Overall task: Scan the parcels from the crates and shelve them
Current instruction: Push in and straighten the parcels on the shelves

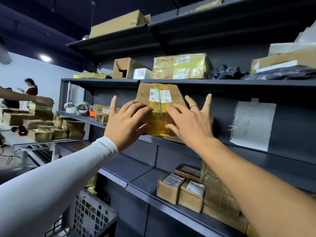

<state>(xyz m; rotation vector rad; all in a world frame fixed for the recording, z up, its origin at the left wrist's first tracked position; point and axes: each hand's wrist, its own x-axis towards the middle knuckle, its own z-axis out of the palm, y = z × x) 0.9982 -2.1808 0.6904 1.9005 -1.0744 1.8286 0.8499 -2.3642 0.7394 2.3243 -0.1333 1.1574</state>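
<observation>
Head view:
Parcel: a cardboard parcel (159,106) bound in yellow tape stands on the middle shelf (273,152) at the frame's centre, white labels facing out.
Left hand: the left hand (127,123), in a white sleeve, lies against the parcel's 9 o'clock side, fingers spread and nearly straight, pressing rather than gripping.
Right hand: the right hand (189,121), a ring on one finger, presses the 3 o'clock side, fingers splayed; both are released, flat on the box.
In the way: the two hands cover the parcel's lower half, so its footing on the shelf is probably flat but hard to tell.
Around: small boxes (181,192) at 5 o'clock on the lower shelf; a paper sheet (253,125) at 3 o'clock; a grey crate (90,218) at 7 o'clock; a yellow-wrapped parcel (182,65) at 12 o'clock; a table of parcels (42,129) and another person (31,87) at 9 o'clock.
</observation>
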